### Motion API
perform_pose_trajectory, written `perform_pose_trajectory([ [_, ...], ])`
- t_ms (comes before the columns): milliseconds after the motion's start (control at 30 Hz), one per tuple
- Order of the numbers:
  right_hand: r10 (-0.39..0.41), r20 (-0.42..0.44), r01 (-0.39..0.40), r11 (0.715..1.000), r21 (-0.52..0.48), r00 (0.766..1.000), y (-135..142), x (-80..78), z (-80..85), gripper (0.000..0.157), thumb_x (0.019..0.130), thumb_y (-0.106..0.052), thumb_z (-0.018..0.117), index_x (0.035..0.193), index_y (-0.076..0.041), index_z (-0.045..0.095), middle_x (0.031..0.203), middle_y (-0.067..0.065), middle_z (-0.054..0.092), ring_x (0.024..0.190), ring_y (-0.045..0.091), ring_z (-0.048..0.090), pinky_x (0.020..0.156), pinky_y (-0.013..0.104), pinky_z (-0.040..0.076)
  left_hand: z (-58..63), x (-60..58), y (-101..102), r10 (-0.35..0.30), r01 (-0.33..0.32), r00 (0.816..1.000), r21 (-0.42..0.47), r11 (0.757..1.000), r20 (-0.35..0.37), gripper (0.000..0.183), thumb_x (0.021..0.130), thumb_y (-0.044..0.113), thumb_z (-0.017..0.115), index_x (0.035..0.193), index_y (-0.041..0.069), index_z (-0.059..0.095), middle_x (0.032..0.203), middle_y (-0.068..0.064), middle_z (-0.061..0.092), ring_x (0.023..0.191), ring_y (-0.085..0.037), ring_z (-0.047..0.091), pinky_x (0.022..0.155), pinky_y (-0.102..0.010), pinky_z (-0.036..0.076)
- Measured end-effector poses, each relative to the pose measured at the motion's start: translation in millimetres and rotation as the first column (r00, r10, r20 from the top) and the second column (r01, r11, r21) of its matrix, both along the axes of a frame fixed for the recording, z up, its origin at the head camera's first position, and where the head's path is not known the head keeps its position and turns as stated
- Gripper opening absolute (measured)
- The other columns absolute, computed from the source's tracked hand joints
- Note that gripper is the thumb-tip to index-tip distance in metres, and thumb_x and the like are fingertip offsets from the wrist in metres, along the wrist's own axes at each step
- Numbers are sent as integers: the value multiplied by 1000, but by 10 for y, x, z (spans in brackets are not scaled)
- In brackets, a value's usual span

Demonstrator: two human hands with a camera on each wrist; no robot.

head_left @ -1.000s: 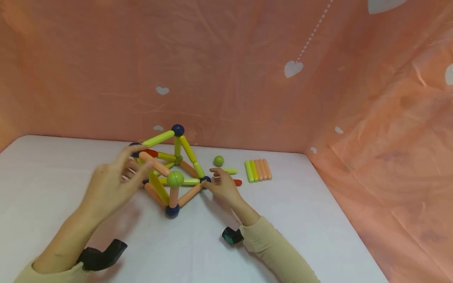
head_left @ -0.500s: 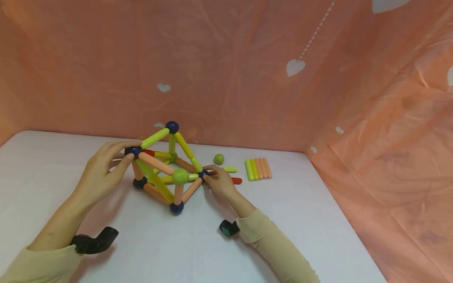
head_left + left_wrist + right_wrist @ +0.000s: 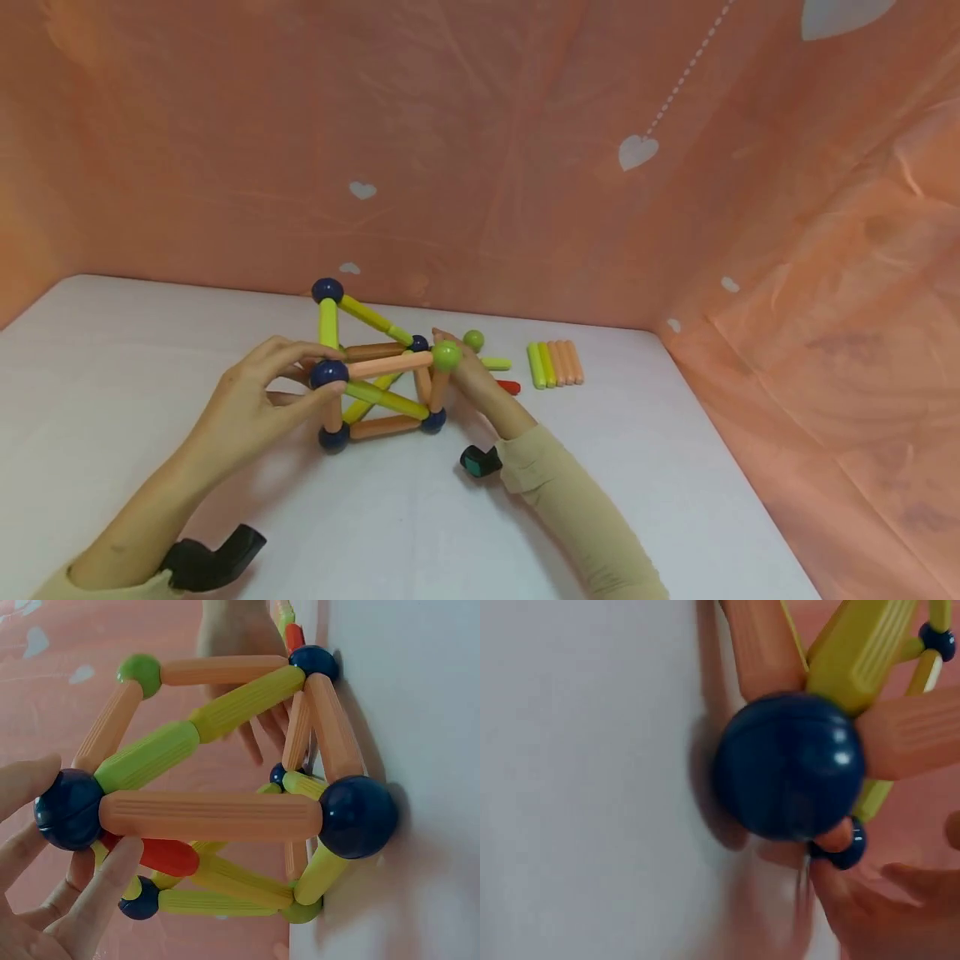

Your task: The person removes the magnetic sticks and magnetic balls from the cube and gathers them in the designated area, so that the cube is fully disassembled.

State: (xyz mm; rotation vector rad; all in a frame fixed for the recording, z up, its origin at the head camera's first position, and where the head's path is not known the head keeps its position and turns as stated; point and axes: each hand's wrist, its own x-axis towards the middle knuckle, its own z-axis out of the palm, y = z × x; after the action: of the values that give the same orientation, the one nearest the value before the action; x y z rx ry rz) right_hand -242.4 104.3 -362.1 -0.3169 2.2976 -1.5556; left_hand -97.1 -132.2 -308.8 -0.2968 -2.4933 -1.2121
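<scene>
A frame of magnetic sticks and balls (image 3: 390, 365), in peach, yellow and green with dark blue and green balls, stands on the white table. My left hand (image 3: 251, 404) pinches the dark blue ball (image 3: 328, 372) at its upper near-left corner, thumb in front and fingers behind. In the left wrist view that blue ball (image 3: 69, 810) sits between thumb and fingers. My right hand (image 3: 471, 375) is behind the green corner ball (image 3: 447, 356), which partly hides it. Its fingers (image 3: 271, 729) look extended in the left wrist view, and I see no thing held in it.
Right of the frame lie a loose green ball (image 3: 473, 340), a green stick (image 3: 498, 364) and a red stick (image 3: 509, 387). Farther right, several sticks (image 3: 556, 364) lie side by side. A peach cloth (image 3: 525, 167) hangs behind the table (image 3: 630, 467).
My left hand took hold of the blue corner ball. The frame has turned, its near side swinging right and its far top ball left. My right hand has left the right-hand blue ball.
</scene>
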Motion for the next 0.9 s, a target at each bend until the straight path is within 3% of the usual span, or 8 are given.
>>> perform_pose_trajectory([
  [133, 31, -134, -48, 990, -129, 991, 92, 84, 180, 52, 103, -39, 33, 138, -3, 48, 137, 19, 52, 125, 31, 50, 107, 46, 40, 19, 23, -1, -13, 13, 1000, -17, 1000, 18, 33, 87, 28, 72, 116, 14, 65, 104, -2, 58, 90, -26, 66, 69, -24, 51],
  [233, 166, -295, -215, 966, -144, 941, 163, 182, 388, 43, 103, -30, 39, 129, 0, 55, 126, 20, 60, 114, 27, 58, 99, 38, 46, 34, 20, -43, -49, 50, 998, -38, 998, 32, 32, 90, 27, 68, 118, 14, 64, 108, -5, 57, 94, -25, 62, 72, -33, 57],
  [333, 344, -479, -375, 926, 34, 807, 188, 288, 571, 29, 95, -17, 57, 120, -2, 62, 115, 13, 65, 100, 16, 58, 88, 29, 49, 47, -12, -89, -65, 67, 997, -58, 996, 44, 34, 92, 25, 65, 123, 10, 61, 111, -11, 56, 97, -28, 59, 75, -43, 57],
  [433, 440, -621, -370, 895, 247, 649, 141, 359, 677, 26, 87, -12, 69, 112, -4, 66, 102, 6, 65, 83, 9, 53, 72, 23, 48, 51, -59, -109, -49, 53, 997, -60, 997, 59, 36, 94, 22, 62, 126, 7, 59, 113, -16, 52, 100, -35, 59, 76, -48, 54],
  [500, 451, -663, -330, 892, 309, 598, 103, 388, 697, 25, 86, -12, 71, 109, -3, 67, 96, 5, 64, 76, 8, 49, 65, 22, 47, 48, -88, -91, -30, 35, 996, -49, 998, 87, 36, 95, 22, 59, 128, 8, 57, 115, -18, 48, 101, -36, 57, 78, -49, 52],
  [567, 434, -677, -297, 901, 316, 595, 77, 404, 685, 25, 87, -14, 70, 109, -2, 68, 93, 6, 63, 73, 8, 48, 62, 21, 47, 36, -112, -54, -10, 14, 993, -30, 999, 118, 37, 97, 26, 57, 129, 9, 56, 118, -19, 44, 104, -37, 54, 81, -52, 52],
  [767, 318, -669, -223, 948, 227, 671, 72, 460, 578, 26, 87, -15, 71, 111, -5, 70, 93, 6, 61, 77, 11, 45, 63, 20, 39, -10, -136, 48, 19, -24, 991, 34, 999, 133, 39, 95, 37, 58, 121, 8, 58, 122, -21, 39, 107, -37, 48, 83, -54, 51],
  [900, 286, -637, -217, 958, 187, 716, 103, 492, 559, 28, 86, -16, 72, 112, -7, 71, 95, 8, 62, 79, 12, 46, 63, 19, 40, -28, -132, 57, 11, -17, 988, 35, 999, 157, 38, 96, 37, 58, 122, 9, 57, 124, -21, 39, 109, -38, 46, 85, -54, 48],
])
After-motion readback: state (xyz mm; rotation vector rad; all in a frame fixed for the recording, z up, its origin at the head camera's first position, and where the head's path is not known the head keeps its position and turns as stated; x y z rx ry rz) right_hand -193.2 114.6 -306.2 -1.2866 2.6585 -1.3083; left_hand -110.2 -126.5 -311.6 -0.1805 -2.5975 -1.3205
